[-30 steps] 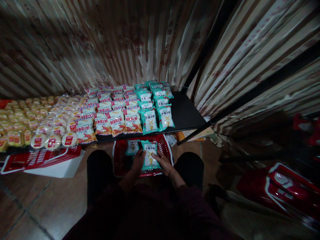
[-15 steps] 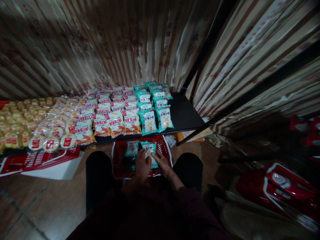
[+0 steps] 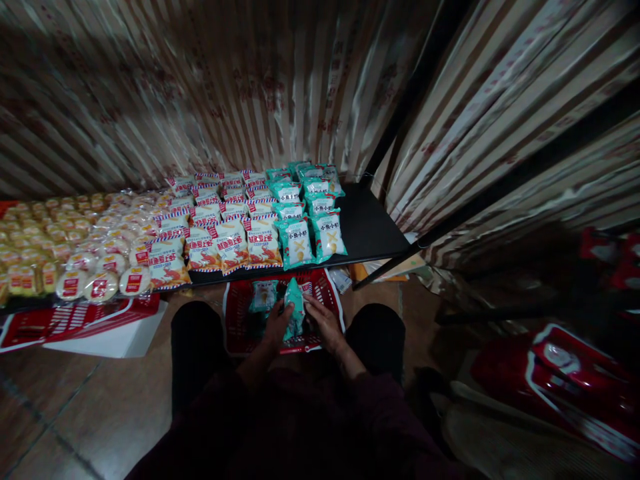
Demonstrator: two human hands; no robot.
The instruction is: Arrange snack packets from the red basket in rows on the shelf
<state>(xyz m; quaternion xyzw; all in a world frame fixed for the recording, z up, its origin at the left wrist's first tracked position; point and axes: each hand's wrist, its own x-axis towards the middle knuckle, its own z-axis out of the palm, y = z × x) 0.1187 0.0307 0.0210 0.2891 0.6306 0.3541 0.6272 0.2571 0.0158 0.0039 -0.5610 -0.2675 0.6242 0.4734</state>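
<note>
Above a red basket (image 3: 235, 340) on the floor between my knees, I hold a teal snack bag (image 3: 294, 308) turned on its edge. My left hand (image 3: 277, 325) grips its left side, and my right hand (image 3: 324, 323) is closed on its right side. Another teal and white snack bag (image 3: 263, 295) lies inside the basket, left of the held one. Teal snack bags (image 3: 329, 235) stand in two columns on the black shelf (image 3: 373, 223) ahead. White and red snack bags (image 3: 231, 245) fill rows to their left.
Round wrapped cakes (image 3: 101, 287) and small yellow packs (image 3: 24, 280) cover the left of the shelf. A black shelf leg (image 3: 385, 272) slants down on the right. Red packaging (image 3: 560, 380) lies at lower right. Striped curtain-like sheeting (image 3: 280, 80) hangs behind.
The snack bag in my hands has turned from face-up to edge-on. My left hand has shifted slightly left. The bags on the shelf stay as they were.
</note>
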